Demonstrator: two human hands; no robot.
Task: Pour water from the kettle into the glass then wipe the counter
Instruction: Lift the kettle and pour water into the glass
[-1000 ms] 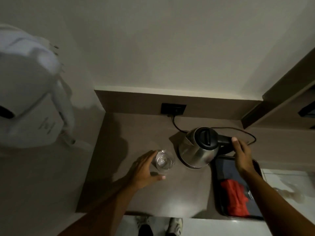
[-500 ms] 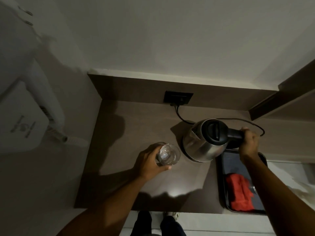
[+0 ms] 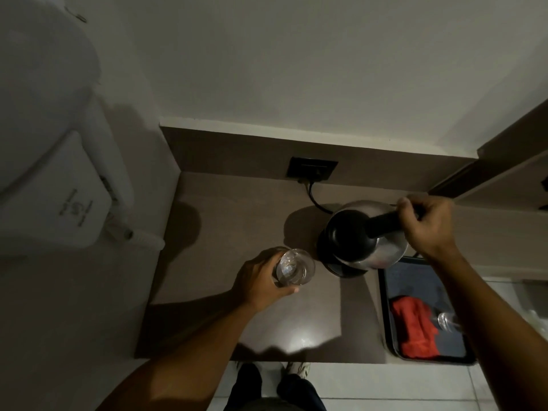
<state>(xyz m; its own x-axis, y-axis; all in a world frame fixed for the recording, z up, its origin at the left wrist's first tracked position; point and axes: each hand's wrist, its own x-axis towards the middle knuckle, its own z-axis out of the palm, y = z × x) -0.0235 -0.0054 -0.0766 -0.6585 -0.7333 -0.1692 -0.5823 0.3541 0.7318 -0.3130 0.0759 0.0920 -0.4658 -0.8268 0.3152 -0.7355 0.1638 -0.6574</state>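
On the brown tabletop, the person's left hand wraps its fingers around a clear glass, which stands upright on the surface just left of the kettle. The right hand is closed around the kettle's black handle, and the steel body is tipped toward the glass, with the black lid facing the viewer. A black cord runs from the kettle area to the wall socket behind it. To the right, a dark tray sits at the tabletop edge and carries a red cloth; a second clear glass shows beside the cloth, partly hidden by the right forearm. No water stream can be made out.
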